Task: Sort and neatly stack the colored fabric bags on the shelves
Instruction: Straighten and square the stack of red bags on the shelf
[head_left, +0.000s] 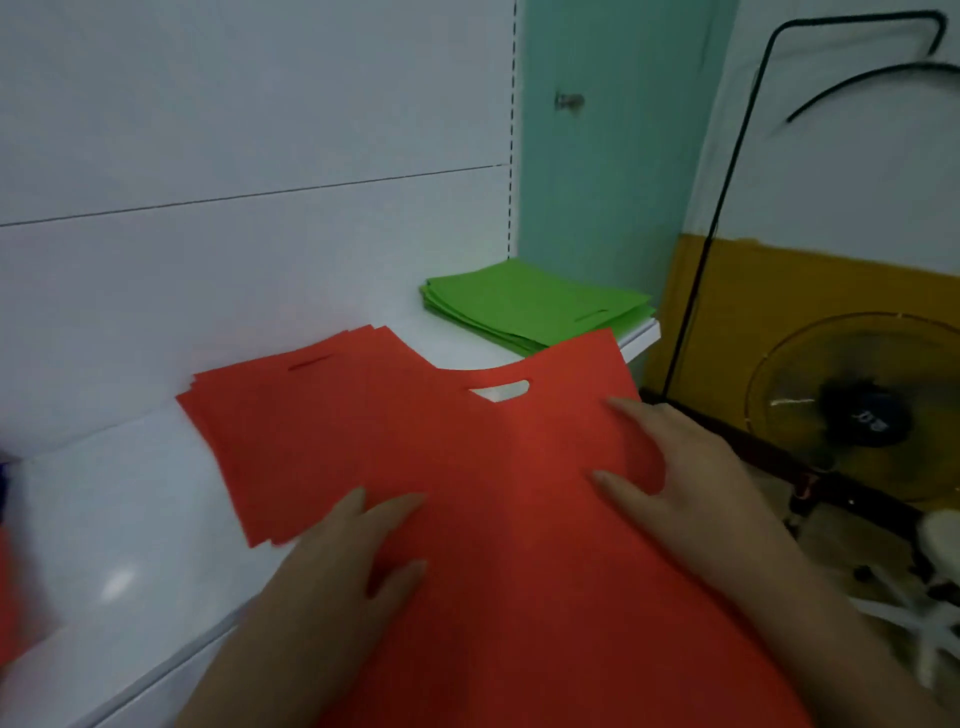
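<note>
A large red fabric bag with a cut-out handle hole lies over the front of the white shelf and hangs past its edge. My left hand lies flat on its left part, fingers straight. My right hand rests on its right side, thumb and fingers spread along the edge. Beneath it, further back and left, sits a stack of red bags fanned slightly. A tidy stack of green bags lies at the shelf's far right end.
The shelf's white back panel rises behind the stacks. To the right, off the shelf, stand a yellow fan with a black cable and some clutter. Something red and blue shows at the far left edge.
</note>
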